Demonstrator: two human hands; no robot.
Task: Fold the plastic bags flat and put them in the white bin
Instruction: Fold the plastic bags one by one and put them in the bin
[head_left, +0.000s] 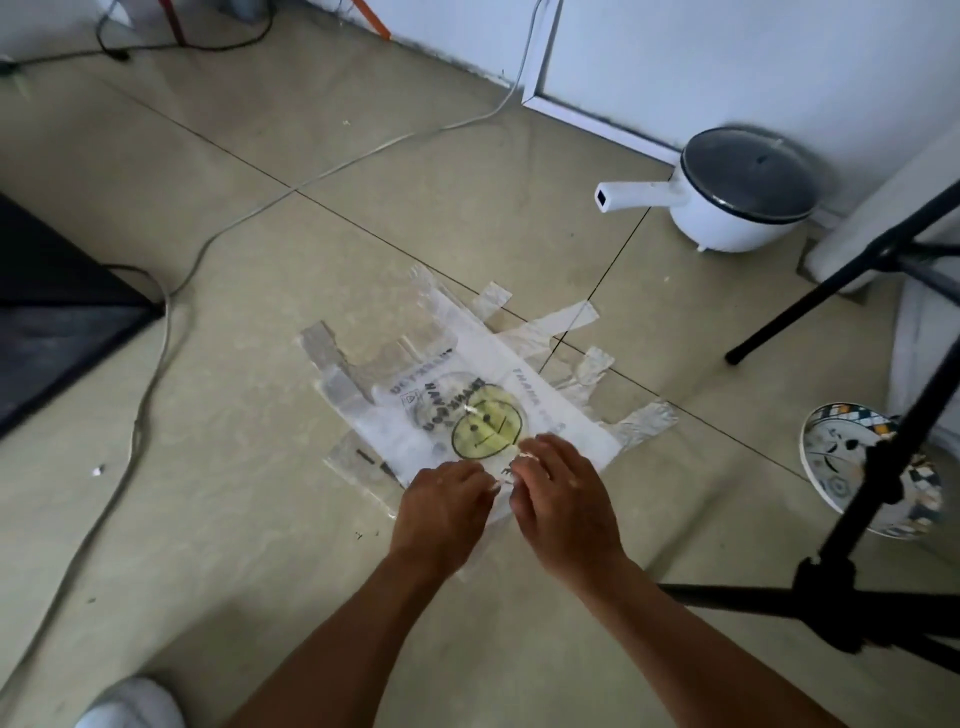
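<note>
On the tiled floor (260, 493), just ahead of our hands, we see the plastic bags (467, 395) lying flat in an overlapping pile — the top one clear, with a yellow smiley face (485, 428) printed on it. Our left hand (441, 512) and right hand (563, 504) rest side by side on the near edge of that top bag, fingers curled down onto the plastic; whether they pinch it or only press, we cannot tell. Beyond the bags, to the right, stands a white electric pot (727, 192) — nearer on that side, a patterned bowl (852, 462) behind a black tripod leg (862, 493).
</note>
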